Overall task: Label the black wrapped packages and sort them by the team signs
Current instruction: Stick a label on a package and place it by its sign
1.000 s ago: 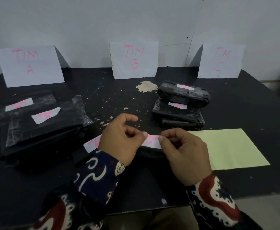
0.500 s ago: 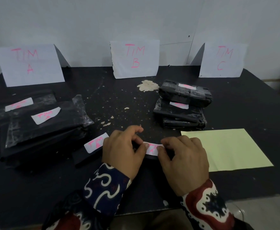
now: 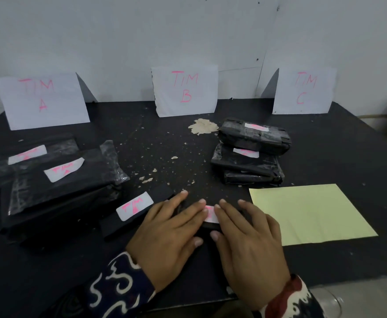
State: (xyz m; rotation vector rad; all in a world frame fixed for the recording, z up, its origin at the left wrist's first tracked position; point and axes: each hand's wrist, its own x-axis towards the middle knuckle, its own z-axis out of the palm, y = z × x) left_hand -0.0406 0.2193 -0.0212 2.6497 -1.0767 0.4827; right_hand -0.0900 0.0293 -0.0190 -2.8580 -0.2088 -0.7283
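My left hand point(image 3: 169, 237) and my right hand point(image 3: 247, 244) lie flat, fingers straight, pressing a white label with pink writing point(image 3: 211, 214) onto a black wrapped package point(image 3: 207, 228) at the table's front middle; the package is mostly hidden under them. Just left lies another black package with a pink TIM label point(image 3: 134, 208). A stack of labelled black packages point(image 3: 57, 184) sits at the left below the TIM A sign point(image 3: 42, 99). A second stack point(image 3: 250, 152) sits between the TIM B sign point(image 3: 185, 90) and the TIM C sign point(image 3: 303, 90).
A pale yellow sheet point(image 3: 309, 212) lies flat to the right of my hands. Torn paper scraps point(image 3: 203, 127) and small crumbs litter the black table point(image 3: 339, 152) near the TIM B sign. The white wall stands close behind the signs.
Earlier both hands pinched the label above the package. They have lowered it and flattened out, fingers now straight and pressing it down.
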